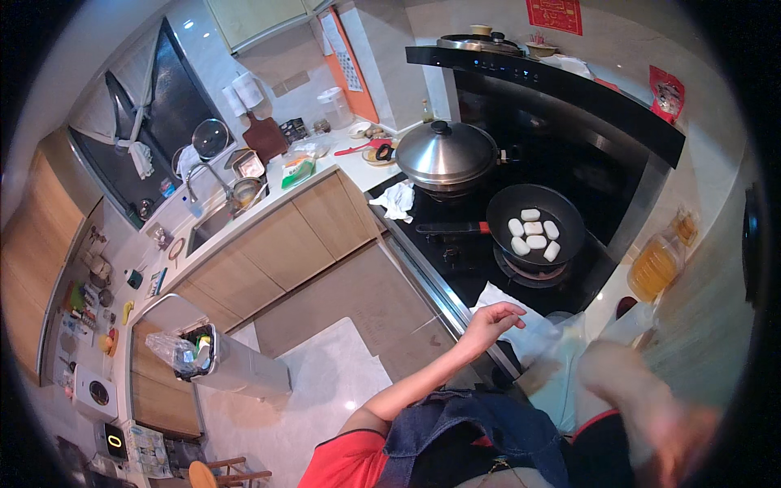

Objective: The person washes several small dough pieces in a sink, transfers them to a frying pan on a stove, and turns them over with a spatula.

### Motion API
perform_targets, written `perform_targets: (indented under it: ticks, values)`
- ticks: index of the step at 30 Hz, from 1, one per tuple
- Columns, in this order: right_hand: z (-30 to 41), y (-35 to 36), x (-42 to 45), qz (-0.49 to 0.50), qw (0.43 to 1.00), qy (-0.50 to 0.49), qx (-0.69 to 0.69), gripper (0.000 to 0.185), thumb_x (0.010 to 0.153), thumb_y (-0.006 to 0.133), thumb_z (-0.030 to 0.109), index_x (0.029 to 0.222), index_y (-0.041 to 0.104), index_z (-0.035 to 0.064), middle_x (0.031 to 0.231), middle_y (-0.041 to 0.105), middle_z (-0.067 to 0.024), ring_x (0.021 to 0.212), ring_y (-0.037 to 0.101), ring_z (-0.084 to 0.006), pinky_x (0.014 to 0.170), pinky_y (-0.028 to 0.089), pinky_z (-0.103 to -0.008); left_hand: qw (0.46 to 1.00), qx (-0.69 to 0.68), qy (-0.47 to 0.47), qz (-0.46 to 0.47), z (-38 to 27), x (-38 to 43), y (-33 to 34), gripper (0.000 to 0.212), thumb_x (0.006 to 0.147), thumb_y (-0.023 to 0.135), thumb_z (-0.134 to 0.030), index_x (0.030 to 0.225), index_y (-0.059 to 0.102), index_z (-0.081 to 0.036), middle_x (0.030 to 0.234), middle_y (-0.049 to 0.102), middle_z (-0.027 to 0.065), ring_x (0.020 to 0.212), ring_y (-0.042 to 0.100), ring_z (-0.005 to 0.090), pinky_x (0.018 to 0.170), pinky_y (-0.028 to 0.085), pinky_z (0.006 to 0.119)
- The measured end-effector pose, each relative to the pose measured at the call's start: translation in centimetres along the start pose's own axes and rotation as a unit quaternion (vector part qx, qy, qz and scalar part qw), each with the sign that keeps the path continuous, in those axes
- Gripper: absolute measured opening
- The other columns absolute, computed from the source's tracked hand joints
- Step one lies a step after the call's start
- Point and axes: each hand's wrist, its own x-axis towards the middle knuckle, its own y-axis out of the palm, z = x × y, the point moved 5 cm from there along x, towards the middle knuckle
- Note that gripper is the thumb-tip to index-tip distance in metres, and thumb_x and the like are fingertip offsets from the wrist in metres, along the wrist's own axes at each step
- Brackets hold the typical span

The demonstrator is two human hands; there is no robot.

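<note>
My left hand (497, 320), fingers loosely bent and apart with nothing visible in them, hovers over a white paper sheet (518, 335) at the front edge of the hob. My right hand (677, 436) is heavily blurred at the lower right, away from the hob; whether it holds anything cannot be made out. Beyond my left hand, a dark frying pan (503, 201) sits on the near burner. Several white oblong pieces of food (536, 242) lie in it, spaced apart. The pan's handle (451, 228) points left.
A lidded steel wok (446, 152) occupies the far burner, beside a crumpled white cloth (396, 200). An oil bottle (656, 268) stands on the right-hand counter. The range hood (549, 82) overhangs the hob's back. Left are a sink (210, 230) and a trash bin (244, 363).
</note>
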Motion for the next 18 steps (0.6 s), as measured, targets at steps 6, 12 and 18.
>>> perform_targets:
  ticks: [6, 12, 18]
  values:
    - [-7.4, -3.2, -7.8, 0.073, 0.947, 0.162, -0.266, 0.024, 0.091, 0.037, 0.014, 0.104, 0.049, -0.0027, 0.078, 0.060, -0.0082, 0.067, 0.055, -0.0152, 0.067, 0.045, -0.0298, 0.998, -0.052, -0.019, -0.028, 1.8, -0.2, -1.2, 0.031, 0.087, 0.055, -0.008, 0.117, 0.048, -0.004, 0.100, 0.062, 0.0055, 0.095, 0.056, 0.0103, 0.084, 0.041, 0.024]
    - [-14.0, -4.5, -20.6, 0.066, 0.886, 0.449, -0.092, 0.018, 0.090, 0.045, 0.009, 0.100, 0.056, -0.0006, 0.078, 0.061, -0.0050, 0.069, 0.057, -0.0115, 0.061, 0.046, -0.0247, 0.990, -0.125, -0.009, -0.066, 5.1, -0.4, -2.8, 0.036, 0.084, 0.053, -0.003, 0.120, 0.045, -0.002, 0.110, 0.057, 0.0077, 0.096, 0.056, 0.0135, 0.087, 0.043, 0.026]
    - [-14.9, -7.1, -26.4, 0.177, 0.801, 0.543, -0.179, 0.014, 0.084, 0.049, 0.007, 0.090, 0.060, 0.0002, 0.084, 0.061, -0.0138, 0.067, 0.060, -0.0165, 0.060, 0.047, -0.0280, 0.994, -0.008, -0.101, -0.031, 9.9, -2.0, -3.3, 0.038, 0.084, 0.056, -0.008, 0.121, 0.048, -0.004, 0.106, 0.057, 0.0037, 0.094, 0.053, 0.0098, 0.084, 0.041, 0.023]
